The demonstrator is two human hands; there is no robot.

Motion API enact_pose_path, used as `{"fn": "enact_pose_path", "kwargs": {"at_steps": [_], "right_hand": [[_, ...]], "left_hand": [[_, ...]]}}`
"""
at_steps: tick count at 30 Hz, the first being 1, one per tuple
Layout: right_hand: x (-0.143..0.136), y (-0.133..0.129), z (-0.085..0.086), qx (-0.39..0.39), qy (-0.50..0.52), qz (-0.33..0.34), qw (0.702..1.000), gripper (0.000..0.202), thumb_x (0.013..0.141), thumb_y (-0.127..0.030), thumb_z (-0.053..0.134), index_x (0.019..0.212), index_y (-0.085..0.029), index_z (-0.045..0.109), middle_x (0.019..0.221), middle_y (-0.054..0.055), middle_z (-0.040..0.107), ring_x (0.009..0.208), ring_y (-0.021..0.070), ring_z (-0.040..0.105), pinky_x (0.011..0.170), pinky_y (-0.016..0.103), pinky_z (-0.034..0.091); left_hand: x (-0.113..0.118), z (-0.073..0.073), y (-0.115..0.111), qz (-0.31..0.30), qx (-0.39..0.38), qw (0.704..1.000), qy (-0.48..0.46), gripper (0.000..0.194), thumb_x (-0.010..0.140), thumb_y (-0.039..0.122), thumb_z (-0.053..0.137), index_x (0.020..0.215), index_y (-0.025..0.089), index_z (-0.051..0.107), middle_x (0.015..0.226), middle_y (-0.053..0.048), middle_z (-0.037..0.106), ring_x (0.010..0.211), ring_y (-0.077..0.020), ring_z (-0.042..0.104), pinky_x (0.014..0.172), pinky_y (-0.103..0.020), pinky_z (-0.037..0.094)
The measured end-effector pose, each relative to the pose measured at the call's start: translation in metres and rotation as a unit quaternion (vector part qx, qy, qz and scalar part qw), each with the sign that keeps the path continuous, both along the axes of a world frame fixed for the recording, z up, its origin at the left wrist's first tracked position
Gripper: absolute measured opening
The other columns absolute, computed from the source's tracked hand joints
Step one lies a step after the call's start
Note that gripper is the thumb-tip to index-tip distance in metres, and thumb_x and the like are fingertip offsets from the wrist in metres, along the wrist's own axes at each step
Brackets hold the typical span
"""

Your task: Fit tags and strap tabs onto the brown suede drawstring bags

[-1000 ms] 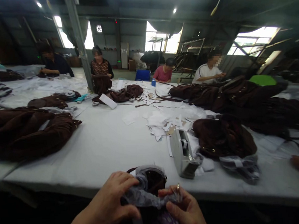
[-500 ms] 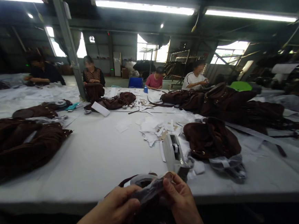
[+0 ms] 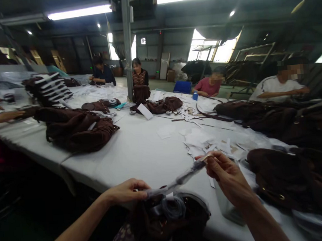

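Note:
A strap wrapped in clear plastic (image 3: 183, 176) stretches slantwise between my two hands. My left hand (image 3: 127, 191) pinches its lower end, and my right hand (image 3: 228, 172) grips the higher end, where a bit of metal shows. Beneath them, at the near table edge, is a dark brown bag (image 3: 169, 227) with a plastic-wrapped coil (image 3: 174, 208) on top. Behind my right forearm the tape dispenser (image 3: 229, 208) is partly hidden.
Brown bags lie in a pile at the left (image 3: 78, 129) and at the right (image 3: 293, 177). Paper scraps (image 3: 198, 138) cover mid-table. A metal post (image 3: 128, 45) rises beyond. Several people sit across the table; another person's hands (image 3: 7, 117) reach in at far left.
The view has swung left. My hands have moved apart and the right one has risen, drawing the wrapped strap out between them. The brown bag below now shows more.

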State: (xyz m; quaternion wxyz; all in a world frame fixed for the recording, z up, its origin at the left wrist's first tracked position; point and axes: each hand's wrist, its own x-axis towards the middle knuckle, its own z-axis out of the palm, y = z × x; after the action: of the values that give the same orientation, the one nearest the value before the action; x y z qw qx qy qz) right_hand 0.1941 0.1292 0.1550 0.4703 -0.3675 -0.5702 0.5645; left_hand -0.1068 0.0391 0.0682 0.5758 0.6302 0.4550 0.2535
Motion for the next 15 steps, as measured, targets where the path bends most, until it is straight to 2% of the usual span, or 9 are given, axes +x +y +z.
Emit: {"fn": "enact_pose_path", "kwargs": {"at_steps": [2, 4, 6, 8, 9, 12, 15], "right_hand": [[-0.001, -0.002, 0.008, -0.025, 0.018, 0.048, 0.998, 0.025, 0.076, -0.042, 0.069, 0.086, -0.023, 0.056, 0.086, 0.003, 0.07, 0.049, 0.0076, 0.044, 0.046, 0.02, 0.034], [0.002, -0.006, 0.013, -0.053, 0.035, 0.073, 0.995, 0.028, 0.073, -0.046, 0.069, 0.081, -0.023, 0.056, 0.089, 0.005, 0.07, 0.056, 0.0124, 0.054, 0.052, 0.025, 0.042], [0.009, -0.009, 0.013, -0.072, 0.038, 0.089, 0.993, 0.04, 0.071, -0.061, 0.062, 0.07, -0.021, 0.056, 0.093, 0.009, 0.07, 0.067, 0.0189, 0.06, 0.061, 0.032, 0.048], [0.017, -0.012, 0.01, -0.079, -0.005, 0.09, 0.993, 0.052, 0.071, -0.071, 0.054, 0.061, -0.02, 0.057, 0.086, 0.01, 0.069, 0.065, 0.0196, 0.059, 0.062, 0.034, 0.049], [0.02, -0.013, 0.007, -0.08, -0.048, 0.083, 0.992, 0.053, 0.071, -0.07, 0.054, 0.061, -0.019, 0.059, 0.077, 0.009, 0.067, 0.061, 0.018, 0.057, 0.059, 0.032, 0.048], [0.026, -0.02, 0.0, -0.089, -0.185, 0.052, 0.977, 0.039, 0.069, -0.055, 0.069, 0.074, -0.017, 0.067, 0.065, 0.003, 0.061, 0.053, 0.0124, 0.051, 0.053, 0.026, 0.043], [0.027, -0.032, -0.007, -0.14, -0.221, 0.095, 0.96, 0.051, 0.064, -0.049, 0.075, 0.104, -0.019, 0.066, 0.076, 0.003, 0.063, 0.053, 0.0107, 0.052, 0.052, 0.024, 0.042]], "left_hand": [[0.0, -0.003, -0.001, 0.021, 0.001, 1.0, -0.02, 0.033, 0.074, 0.044, 0.066, 0.091, 0.016, 0.065, 0.085, -0.001, 0.062, 0.079, -0.0157, 0.051, 0.071, -0.024, 0.041], [-0.001, -0.008, 0.0, 0.041, -0.015, 0.997, -0.056, 0.032, 0.072, 0.042, 0.069, 0.089, 0.015, 0.063, 0.08, 0.0, 0.059, 0.074, -0.0137, 0.049, 0.068, -0.023, 0.039], [-0.002, -0.013, 0.0, 0.051, -0.031, 0.994, -0.091, 0.031, 0.073, 0.041, 0.069, 0.089, 0.015, 0.06, 0.078, 0.001, 0.057, 0.071, -0.0123, 0.047, 0.066, -0.022, 0.037], [-0.004, -0.017, -0.001, 0.06, -0.027, 0.993, -0.101, 0.03, 0.074, 0.039, 0.068, 0.089, 0.015, 0.057, 0.078, 0.002, 0.054, 0.07, -0.0114, 0.045, 0.065, -0.022, 0.035], [-0.004, -0.018, -0.002, 0.062, -0.022, 0.993, -0.1, 0.029, 0.074, 0.038, 0.068, 0.089, 0.016, 0.056, 0.078, 0.002, 0.053, 0.069, -0.0111, 0.043, 0.065, -0.022, 0.035], [-0.005, -0.02, -0.006, 0.06, -0.006, 0.993, -0.106, 0.028, 0.076, 0.038, 0.067, 0.089, 0.017, 0.054, 0.077, 0.003, 0.05, 0.07, -0.0113, 0.042, 0.065, -0.022, 0.034], [-0.007, -0.02, -0.008, 0.063, 0.017, 0.991, -0.113, 0.028, 0.078, 0.041, 0.064, 0.089, 0.017, 0.054, 0.079, 0.002, 0.05, 0.072, -0.0123, 0.042, 0.068, -0.023, 0.035]]}}
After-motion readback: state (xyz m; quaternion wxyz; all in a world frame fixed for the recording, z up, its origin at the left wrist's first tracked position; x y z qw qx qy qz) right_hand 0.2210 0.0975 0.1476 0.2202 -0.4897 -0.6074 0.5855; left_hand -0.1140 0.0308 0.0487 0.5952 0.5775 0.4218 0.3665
